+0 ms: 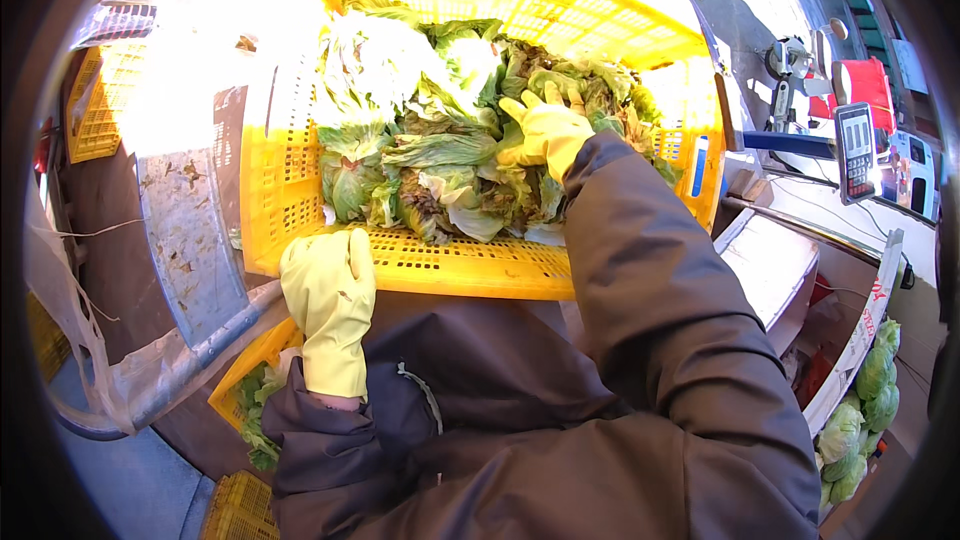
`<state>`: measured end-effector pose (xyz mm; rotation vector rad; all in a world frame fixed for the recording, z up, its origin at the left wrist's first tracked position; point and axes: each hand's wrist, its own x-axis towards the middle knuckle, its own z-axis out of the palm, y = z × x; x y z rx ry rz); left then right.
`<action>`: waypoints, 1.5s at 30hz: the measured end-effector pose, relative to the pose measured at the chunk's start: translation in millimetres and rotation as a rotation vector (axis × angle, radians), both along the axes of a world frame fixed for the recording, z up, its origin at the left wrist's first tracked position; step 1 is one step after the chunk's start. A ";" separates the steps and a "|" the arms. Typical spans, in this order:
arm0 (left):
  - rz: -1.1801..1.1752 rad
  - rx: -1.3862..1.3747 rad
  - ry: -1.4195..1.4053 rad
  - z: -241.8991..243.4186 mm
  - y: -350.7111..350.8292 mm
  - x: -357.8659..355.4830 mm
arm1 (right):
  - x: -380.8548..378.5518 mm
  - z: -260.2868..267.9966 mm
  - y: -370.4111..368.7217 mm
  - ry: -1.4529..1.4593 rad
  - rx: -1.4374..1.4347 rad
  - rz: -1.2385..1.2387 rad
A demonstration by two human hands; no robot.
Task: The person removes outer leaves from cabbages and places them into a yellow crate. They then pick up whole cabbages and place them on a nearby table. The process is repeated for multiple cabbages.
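Note:
Before me sits a yellow perforated plastic crate (450, 279) holding heads of lettuce (450, 150), several with browned, wilted outer leaves. My left hand (330, 277), in a pale yellow rubber glove, is closed over the crate's near left rim. My right hand (551, 131), gloved the same way, lies on the lettuce toward the right side of the crate. Its fingers are spread over the leaves, and it grips no head that I can see. Strong sunlight washes out the crate's far left part.
A metal frame (225, 326) with a dirty pale panel (191, 232) stands left. Below it, another yellow crate (225, 382) holds greens. At right are a keypad display unit (855, 154), a white box (772, 262) and a printed carton (851, 360) beside lettuce heads (847, 427).

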<state>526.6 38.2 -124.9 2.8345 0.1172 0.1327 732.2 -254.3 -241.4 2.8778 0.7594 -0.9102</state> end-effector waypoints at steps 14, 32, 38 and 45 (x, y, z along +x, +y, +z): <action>0.024 0.008 -0.018 1.2 -3.5 2.4 | -55.2 -16.0 -13.6 -0.101 -0.056 0.320; 0.077 0.009 -0.061 -1.0 -5.1 0.8 | -36.1 74.9 -22.8 0.273 -0.435 0.076; 0.054 -0.010 -0.071 -0.2 -4.4 1.0 | -54.5 93.6 65.6 -0.035 0.189 0.411; 0.063 -0.011 -0.057 -0.4 -2.3 -0.7 | -83.9 -3.2 143.0 -0.122 0.124 0.632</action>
